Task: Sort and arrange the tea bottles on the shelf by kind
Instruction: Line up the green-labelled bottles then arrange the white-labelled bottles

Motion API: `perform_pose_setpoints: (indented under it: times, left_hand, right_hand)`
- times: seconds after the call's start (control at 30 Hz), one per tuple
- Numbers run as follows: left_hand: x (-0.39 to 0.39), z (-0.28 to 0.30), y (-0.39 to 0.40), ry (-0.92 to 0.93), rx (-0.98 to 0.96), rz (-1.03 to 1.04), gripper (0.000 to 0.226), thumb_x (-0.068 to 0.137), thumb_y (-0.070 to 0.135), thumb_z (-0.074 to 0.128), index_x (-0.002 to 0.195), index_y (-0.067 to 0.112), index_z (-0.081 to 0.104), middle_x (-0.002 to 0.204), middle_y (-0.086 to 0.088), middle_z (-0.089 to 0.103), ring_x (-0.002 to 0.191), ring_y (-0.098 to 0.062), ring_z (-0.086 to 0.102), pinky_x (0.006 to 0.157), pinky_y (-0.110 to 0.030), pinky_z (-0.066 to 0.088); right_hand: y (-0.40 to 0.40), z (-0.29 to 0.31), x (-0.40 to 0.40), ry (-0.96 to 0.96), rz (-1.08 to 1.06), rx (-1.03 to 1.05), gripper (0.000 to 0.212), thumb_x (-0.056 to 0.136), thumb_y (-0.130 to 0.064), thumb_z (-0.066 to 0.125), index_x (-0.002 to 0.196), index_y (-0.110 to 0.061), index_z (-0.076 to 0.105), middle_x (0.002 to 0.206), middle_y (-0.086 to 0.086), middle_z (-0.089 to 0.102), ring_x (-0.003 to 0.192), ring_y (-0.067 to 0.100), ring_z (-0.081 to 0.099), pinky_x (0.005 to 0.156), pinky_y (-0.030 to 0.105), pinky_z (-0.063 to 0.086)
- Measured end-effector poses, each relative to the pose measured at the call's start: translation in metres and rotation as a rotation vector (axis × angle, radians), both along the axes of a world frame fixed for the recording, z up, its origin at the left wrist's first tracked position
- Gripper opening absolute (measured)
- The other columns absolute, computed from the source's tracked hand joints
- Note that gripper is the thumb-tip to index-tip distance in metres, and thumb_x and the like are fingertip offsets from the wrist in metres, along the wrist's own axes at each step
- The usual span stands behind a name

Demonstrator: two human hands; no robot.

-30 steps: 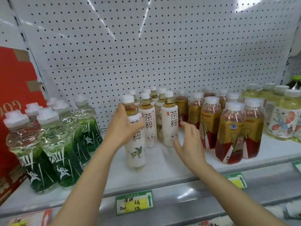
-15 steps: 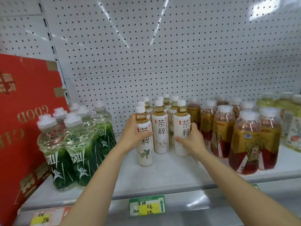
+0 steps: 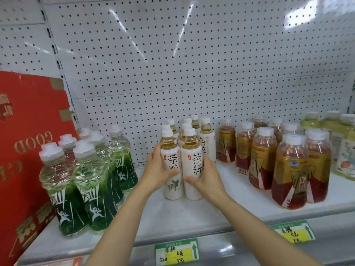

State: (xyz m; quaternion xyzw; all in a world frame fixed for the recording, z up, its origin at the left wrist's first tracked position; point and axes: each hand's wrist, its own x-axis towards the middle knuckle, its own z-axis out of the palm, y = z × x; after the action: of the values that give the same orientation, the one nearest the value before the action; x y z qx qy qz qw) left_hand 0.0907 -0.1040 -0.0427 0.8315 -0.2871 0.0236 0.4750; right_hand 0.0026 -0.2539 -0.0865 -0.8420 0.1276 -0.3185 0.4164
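Gripping, left hand (image 3: pixel 156 169): fingers curled round left white tea bottle (image 3: pixel 171 169).
Right hand (image 3: pixel 206 176): curled round right white tea bottle (image 3: pixel 192 166).
Position: upright, touching, mid-shelf (image 3: pixel 192 214), toward its front edge.

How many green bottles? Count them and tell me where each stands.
6 green bottles, far left: front pair, middle pair, back pair. Others may be hidden behind.
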Motion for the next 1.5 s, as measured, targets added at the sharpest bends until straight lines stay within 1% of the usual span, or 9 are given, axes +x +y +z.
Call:
perform_pose_setpoints:
  times: [0.2, 0.37, 0.57, 0.77, 0.97, 1.2, 1.27, 1.4, 1.5]
  left_hand:
    - [0.015, 0.073, 0.042, 0.141, 0.036, -0.193, 0.081, 0.085, 0.005, 0.072, 0.152, 0.034, 0.035, 0.154, 0.013, 0.035, 0.14, -0.013, 0.035, 0.105, -0.035, 0.034]
    - [0.068, 0.117, 0.002, 0.003, -0.013, 0.011, 0.055, 0.097, 0.007, 0.057, 0.148, 0.024, 0.046, 0.151, 0.002, 0.044, 0.135, -0.017, 0.045, 0.112, -0.038, 0.037]
    - [0.115, 0.114, -0.055, 0.145, 0.14, -0.065, 0.054, 0.096, 0.021, 0.063, 0.147, 0.013, 0.045, 0.147, -0.007, 0.051, 0.126, -0.022, 0.054, 0.108, -0.039, 0.045]
    - [0.123, 0.106, -0.06, 0.105, 0.081, -0.022, 0.038, 0.093, 0.021, 0.069, 0.13, 0.014, 0.063, 0.116, -0.003, 0.065, 0.082, -0.006, 0.061, 0.055, -0.014, 0.047]
    - [0.122, 0.105, -0.049, 0.019, 0.088, 0.031, 0.04, 0.09, 0.019, 0.072, 0.128, 0.008, 0.065, 0.113, -0.006, 0.067, 0.075, -0.006, 0.062, 0.05, -0.009, 0.045]
    - [0.12, 0.101, -0.041, 0.071, 0.019, 0.043, 0.033, 0.09, 0.022, 0.072, 0.121, 0.009, 0.069, 0.114, -0.009, 0.07, 0.09, -0.018, 0.069, 0.065, -0.02, 0.054]
    - [0.116, 0.099, -0.037, 0.091, 0.001, 0.031, 0.041, 0.093, 0.031, 0.068, 0.13, 0.012, 0.064, 0.12, -0.007, 0.068, 0.096, -0.019, 0.068, 0.073, -0.025, 0.057]
    - [0.102, 0.106, -0.029, -0.011, -0.023, 0.062, 0.051, 0.096, 0.046, 0.058, 0.141, 0.022, 0.054, 0.135, -0.001, 0.059, 0.116, -0.021, 0.06, 0.103, -0.045, 0.05]
    - [0.083, 0.116, -0.031, -0.08, -0.075, 0.05, 0.046, 0.097, 0.044, 0.057, 0.138, 0.022, 0.057, 0.135, 0.001, 0.06, 0.12, -0.019, 0.058, 0.106, -0.045, 0.047]
  right_hand:
    - [-0.007, 0.029, -0.02, 0.019, 0.138, 0.021, 0.054, 0.087, -0.041, 0.068, 0.135, -0.027, 0.047, 0.113, -0.018, 0.055, 0.107, 0.002, 0.058, 0.086, 0.02, 0.047]
    - [-0.035, 0.097, -0.004, -0.161, -0.012, -0.096, 0.045, 0.099, -0.034, 0.053, 0.139, -0.012, 0.052, 0.129, -0.001, 0.062, 0.107, 0.005, 0.055, 0.089, 0.017, 0.042]
    - [-0.07, 0.164, 0.073, 0.197, 0.056, -0.473, 0.041, 0.099, -0.021, 0.055, 0.139, -0.01, 0.054, 0.139, 0.008, 0.058, 0.126, 0.021, 0.055, 0.102, 0.026, 0.039]
    - [-0.065, 0.172, 0.122, 0.462, 0.107, -0.608, 0.048, 0.097, -0.029, 0.06, 0.139, -0.007, 0.053, 0.142, 0.009, 0.054, 0.127, 0.025, 0.052, 0.102, 0.032, 0.04]
    - [-0.068, 0.168, 0.134, 0.386, 0.123, -0.411, 0.032, 0.09, -0.015, 0.07, 0.121, -0.007, 0.067, 0.121, 0.011, 0.065, 0.091, 0.02, 0.062, 0.056, 0.016, 0.042]
    - [-0.066, 0.166, 0.132, 0.317, 0.207, -0.31, 0.026, 0.09, -0.016, 0.069, 0.115, -0.01, 0.07, 0.117, 0.008, 0.066, 0.09, 0.014, 0.062, 0.06, 0.013, 0.043]
    - [-0.069, 0.167, 0.12, 0.226, 0.227, -0.282, 0.028, 0.091, -0.016, 0.067, 0.119, -0.013, 0.069, 0.119, 0.006, 0.067, 0.096, 0.014, 0.064, 0.077, 0.021, 0.053]
    - [-0.087, 0.148, 0.081, -0.171, 0.006, -0.226, 0.036, 0.093, -0.019, 0.065, 0.128, -0.015, 0.062, 0.124, 0.0, 0.066, 0.111, 0.012, 0.061, 0.099, 0.03, 0.049]
    - [-0.105, 0.097, 0.067, -0.089, -0.121, -0.049, 0.061, 0.087, -0.028, 0.072, 0.141, -0.014, 0.046, 0.133, 0.003, 0.056, 0.119, 0.017, 0.054, 0.102, 0.041, 0.048]
